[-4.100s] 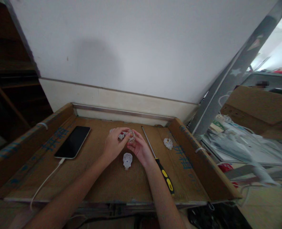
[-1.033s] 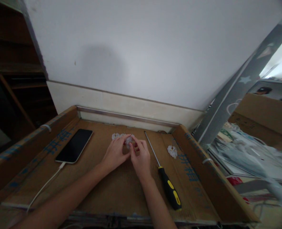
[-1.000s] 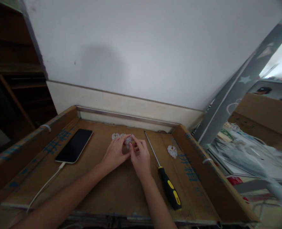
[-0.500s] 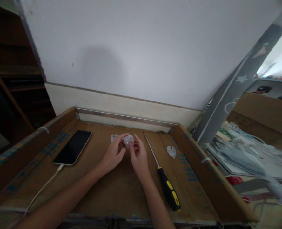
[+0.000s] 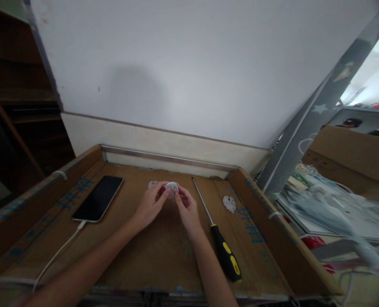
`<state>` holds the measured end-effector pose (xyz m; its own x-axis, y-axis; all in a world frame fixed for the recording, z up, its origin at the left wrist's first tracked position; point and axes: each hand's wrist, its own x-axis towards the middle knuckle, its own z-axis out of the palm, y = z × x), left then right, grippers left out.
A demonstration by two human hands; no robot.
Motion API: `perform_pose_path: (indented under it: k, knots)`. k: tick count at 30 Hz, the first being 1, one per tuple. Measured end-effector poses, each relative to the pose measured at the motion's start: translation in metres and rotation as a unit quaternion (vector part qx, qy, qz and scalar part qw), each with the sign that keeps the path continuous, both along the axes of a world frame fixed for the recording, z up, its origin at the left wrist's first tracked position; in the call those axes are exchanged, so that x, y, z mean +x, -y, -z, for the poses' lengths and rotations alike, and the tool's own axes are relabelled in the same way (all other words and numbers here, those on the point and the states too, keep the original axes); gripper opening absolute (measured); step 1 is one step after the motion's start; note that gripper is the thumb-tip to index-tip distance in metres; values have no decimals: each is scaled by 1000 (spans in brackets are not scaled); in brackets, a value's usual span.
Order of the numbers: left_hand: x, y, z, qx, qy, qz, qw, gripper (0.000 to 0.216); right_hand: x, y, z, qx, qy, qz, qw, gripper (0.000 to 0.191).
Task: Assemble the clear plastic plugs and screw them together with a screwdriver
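Half done, perhaps: clamping one plastic piece (image 5: 172,186) between left fingers (image 5: 163,198) and right fingers (image 5: 179,200), with two loose pieces (image 5: 229,204) (image 5: 152,183) remaining.

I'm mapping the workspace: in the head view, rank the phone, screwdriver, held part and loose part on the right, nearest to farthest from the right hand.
1. Held part: touching the right hand.
2. Screwdriver: just right of that hand.
3. Loose part: farther right, beyond the screwdriver.
4. Phone: left side, past the left hand.
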<state>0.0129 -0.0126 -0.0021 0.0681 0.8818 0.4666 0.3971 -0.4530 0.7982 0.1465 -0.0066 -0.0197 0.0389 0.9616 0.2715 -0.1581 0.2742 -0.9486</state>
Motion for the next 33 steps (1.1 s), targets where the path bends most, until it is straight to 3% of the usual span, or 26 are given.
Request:
perform_pose_path:
  k: [33]
  knots:
    - [-2, 3, -3, 5, 3, 2, 1000, 33, 2, 5, -4, 10, 58, 17, 998, 39]
